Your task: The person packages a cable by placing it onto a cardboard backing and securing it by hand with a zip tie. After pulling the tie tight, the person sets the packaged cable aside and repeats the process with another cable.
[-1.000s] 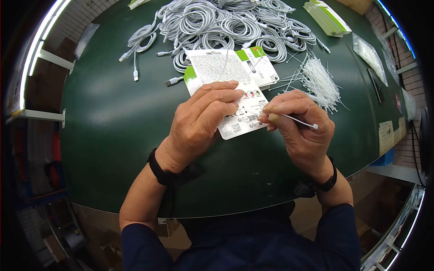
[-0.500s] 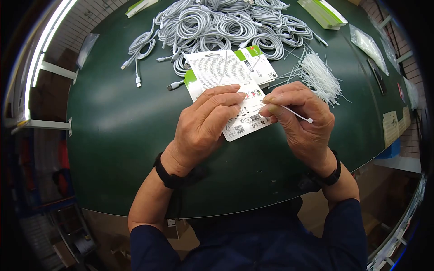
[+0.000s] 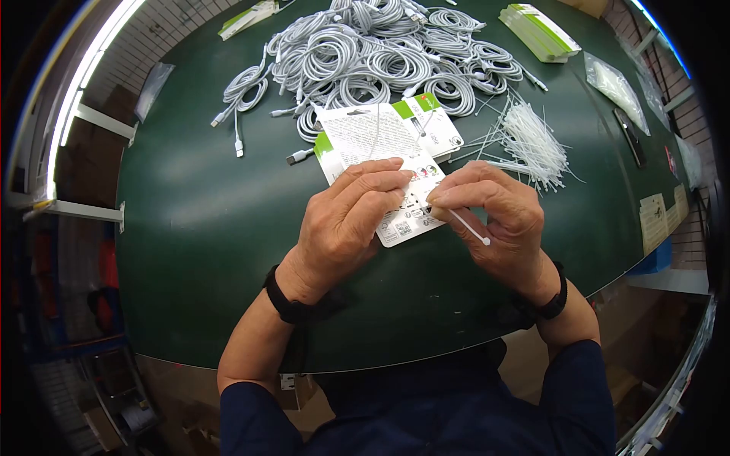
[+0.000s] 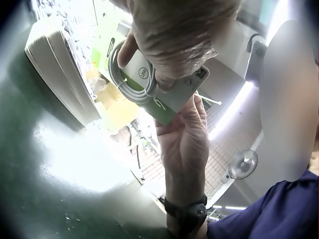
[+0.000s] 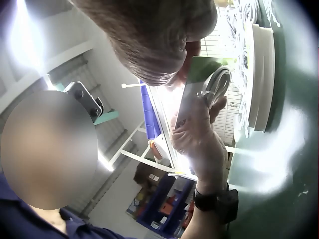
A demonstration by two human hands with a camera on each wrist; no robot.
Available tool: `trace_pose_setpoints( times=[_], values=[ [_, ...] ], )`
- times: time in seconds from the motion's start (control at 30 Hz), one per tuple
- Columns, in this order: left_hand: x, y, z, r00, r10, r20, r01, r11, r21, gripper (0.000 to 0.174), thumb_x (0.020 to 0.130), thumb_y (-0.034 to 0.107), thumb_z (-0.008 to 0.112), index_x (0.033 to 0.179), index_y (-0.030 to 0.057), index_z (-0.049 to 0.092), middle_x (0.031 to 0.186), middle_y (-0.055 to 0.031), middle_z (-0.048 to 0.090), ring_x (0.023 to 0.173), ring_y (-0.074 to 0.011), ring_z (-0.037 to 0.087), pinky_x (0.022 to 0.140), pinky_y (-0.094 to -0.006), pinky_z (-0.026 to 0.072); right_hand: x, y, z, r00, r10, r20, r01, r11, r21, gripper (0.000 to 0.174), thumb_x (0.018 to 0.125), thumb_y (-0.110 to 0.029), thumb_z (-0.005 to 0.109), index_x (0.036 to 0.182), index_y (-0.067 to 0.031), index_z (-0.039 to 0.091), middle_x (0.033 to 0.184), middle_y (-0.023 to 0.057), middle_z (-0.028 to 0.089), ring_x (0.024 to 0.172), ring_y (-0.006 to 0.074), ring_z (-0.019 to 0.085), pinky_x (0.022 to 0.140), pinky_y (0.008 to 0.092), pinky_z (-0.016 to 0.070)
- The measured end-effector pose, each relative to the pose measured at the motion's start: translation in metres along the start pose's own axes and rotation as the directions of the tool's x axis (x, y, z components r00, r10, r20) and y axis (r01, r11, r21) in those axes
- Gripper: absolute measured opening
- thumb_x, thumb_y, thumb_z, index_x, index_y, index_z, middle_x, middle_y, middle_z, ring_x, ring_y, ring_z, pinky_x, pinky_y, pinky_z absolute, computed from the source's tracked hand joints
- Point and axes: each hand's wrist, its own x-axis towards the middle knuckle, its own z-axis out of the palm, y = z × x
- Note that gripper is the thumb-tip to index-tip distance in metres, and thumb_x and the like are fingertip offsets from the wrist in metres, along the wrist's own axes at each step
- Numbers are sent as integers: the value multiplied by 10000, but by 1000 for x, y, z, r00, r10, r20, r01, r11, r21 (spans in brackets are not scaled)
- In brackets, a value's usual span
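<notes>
In the head view my left hand (image 3: 342, 213) grips a printed white packaging card (image 3: 369, 133), its back facing up. Against the card's underside lies a coiled grey cable (image 4: 132, 92), seen in the left wrist view with a small tie round the coil. My right hand (image 3: 498, 216) pinches a thin white cable tie (image 3: 470, 226) at the card's right edge, its head end sticking out toward me. The right fingertips are right at the small punched holes. Under the far end of the held card lie more green and white cards (image 3: 442, 135).
Coiled grey cables (image 3: 327, 45) are heaped at the back. Loose white cable ties (image 3: 536, 144) lie to the right. Beyond them are a card stack (image 3: 538, 34), a clear bag of ties (image 3: 614, 85) and a dark slim tool (image 3: 630, 137) on the green table (image 3: 198, 251).
My right hand has shifted left, closer over the card, and the tie's outer end has swung down and left. The left hand keeps its grip on the card.
</notes>
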Motion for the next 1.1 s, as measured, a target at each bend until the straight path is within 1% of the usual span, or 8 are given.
trace_pose_setpoints(
  times=[0.2, 0.4, 0.5, 0.6, 0.8, 0.9, 1.0, 1.1],
  values=[
    [7, 10, -4, 1000, 11, -19, -11, 1000, -6, 351, 766, 88, 913, 958, 30, 626, 1093, -159, 783, 1089, -368, 768, 906, -427, 633, 9, -9, -13, 998, 8, -58, -6, 999, 36, 249, 821, 86, 833, 1009, -49, 742, 967, 115, 768, 875, 225, 765, 749, 313, 605],
    [6, 12, -6, 1000, 9, -8, -9, 1000, 15, 333, 753, 74, 911, 932, 27, 634, 1073, -148, 781, 1068, -360, 772, 885, -418, 638, 8, -4, -12, 1000, -27, -1, 27, 999, 27, 271, 812, 76, 849, 1023, -54, 739, 976, 114, 770, 864, 227, 766, 739, 313, 607],
    [7, 12, -7, 999, 16, -28, -16, 1000, 26, 321, 754, 73, 910, 917, 27, 637, 1066, -144, 782, 1068, -354, 773, 872, -408, 640, 8, -10, -12, 1000, 9, 28, -9, 1000, 28, 273, 810, 78, 850, 1020, -55, 736, 977, 114, 772, 874, 231, 771, 736, 316, 612],
    [8, 14, -8, 1000, 3, -30, -2, 1000, 25, 314, 755, 73, 909, 905, 27, 638, 1057, -142, 783, 1067, -351, 773, 862, -401, 642, 6, -8, -6, 997, -60, -40, 59, 998, -15, 282, 807, 85, 848, 1021, -59, 735, 971, 113, 772, 856, 228, 764, 717, 314, 609],
    [5, 10, -8, 999, 4, -44, -4, 1000, 21, 304, 750, 68, 905, 904, 20, 648, 1051, -144, 784, 1067, -352, 774, 859, -404, 644, 12, -6, -7, 986, -141, 92, 146, 988, -45, 315, 776, 107, 848, 1017, -62, 738, 958, 116, 770, 834, 229, 754, 702, 320, 604],
    [5, 12, -8, 999, -1, -37, 1, 1000, 8, 298, 748, 62, 901, 908, 14, 655, 1052, -145, 784, 1068, -354, 773, 861, -404, 644, 11, -5, -7, 986, -130, 104, 138, 988, -74, 315, 762, 117, 841, 1003, -58, 739, 948, 114, 769, 834, 232, 749, 700, 324, 599],
    [7, 14, -8, 1000, -6, -31, 5, 1000, -12, 295, 746, 58, 898, 913, 10, 661, 1053, -147, 784, 1068, -355, 773, 864, -408, 644, 10, -9, -4, 995, -103, 3, 103, 992, -78, 302, 763, 121, 827, 993, -55, 743, 941, 104, 770, 820, 228, 736, 686, 326, 589],
    [9, 17, -10, 999, -16, -36, 15, 1000, -21, 292, 744, 54, 895, 916, 7, 665, 1050, -149, 783, 1062, -357, 774, 866, -412, 645, 13, -8, -6, 986, -147, 80, 153, 986, -72, 283, 773, 116, 820, 989, -52, 747, 943, 100, 771, 823, 229, 744, 697, 318, 598]
  ],
)
